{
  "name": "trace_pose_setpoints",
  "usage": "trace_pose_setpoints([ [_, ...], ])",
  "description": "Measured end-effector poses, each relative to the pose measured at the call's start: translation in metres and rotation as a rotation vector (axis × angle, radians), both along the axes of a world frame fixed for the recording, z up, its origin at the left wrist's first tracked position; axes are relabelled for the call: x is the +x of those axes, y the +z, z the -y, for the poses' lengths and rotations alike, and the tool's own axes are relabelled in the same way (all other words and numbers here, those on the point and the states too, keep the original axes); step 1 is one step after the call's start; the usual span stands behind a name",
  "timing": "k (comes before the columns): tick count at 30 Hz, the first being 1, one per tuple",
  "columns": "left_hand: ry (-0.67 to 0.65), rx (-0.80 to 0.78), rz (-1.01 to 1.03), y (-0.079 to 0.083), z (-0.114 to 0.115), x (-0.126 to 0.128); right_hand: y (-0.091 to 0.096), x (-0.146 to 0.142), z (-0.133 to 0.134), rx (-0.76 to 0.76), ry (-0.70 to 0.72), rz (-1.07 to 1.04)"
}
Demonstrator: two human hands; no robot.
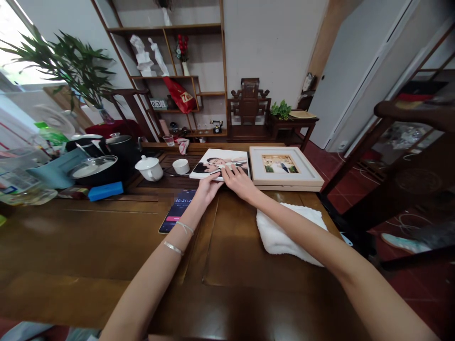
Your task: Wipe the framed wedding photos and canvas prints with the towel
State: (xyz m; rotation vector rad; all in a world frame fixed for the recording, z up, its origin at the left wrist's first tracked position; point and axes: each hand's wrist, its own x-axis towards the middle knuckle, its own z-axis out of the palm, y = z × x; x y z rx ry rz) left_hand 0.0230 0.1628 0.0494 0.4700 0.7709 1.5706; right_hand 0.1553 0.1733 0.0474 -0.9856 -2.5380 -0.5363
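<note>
A white-edged photo album with a picture of people on its cover lies flat on the wooden table. At its near edge, my left hand is closed, thumb and fingers gripping the border. My right hand rests on the cover with its fingers stretched out and apart. Directly right of the album lies a pale box with a framed photo set in its lid. A folded white towel is under my right forearm. Beside my left wrist is a phone showing a running timer.
Left of the album stand a small white cup and a lidded white teacup. Farther left are a blue block, a glass-lidded pot and a dark pot. A clear plastic cup stands near the far edge.
</note>
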Motion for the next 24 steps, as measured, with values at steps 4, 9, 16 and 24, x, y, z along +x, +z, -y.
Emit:
trace_pose_setpoints([
  [4,-0.084,-0.009,0.001,-0.001,0.007,-0.003,-0.009,0.004,-0.009,0.004,-0.008,0.008],
  [9,-0.326,-0.321,0.048,-0.015,0.040,-0.008,-0.022,0.013,-0.021,0.023,0.001,0.027],
  [16,-0.065,-0.417,0.004,-0.028,0.022,-0.013,-0.028,0.014,-0.029,0.035,-0.024,0.029],
  [24,0.154,-0.376,-0.050,-0.036,0.001,0.005,-0.028,0.013,-0.034,0.020,-0.033,0.034],
])
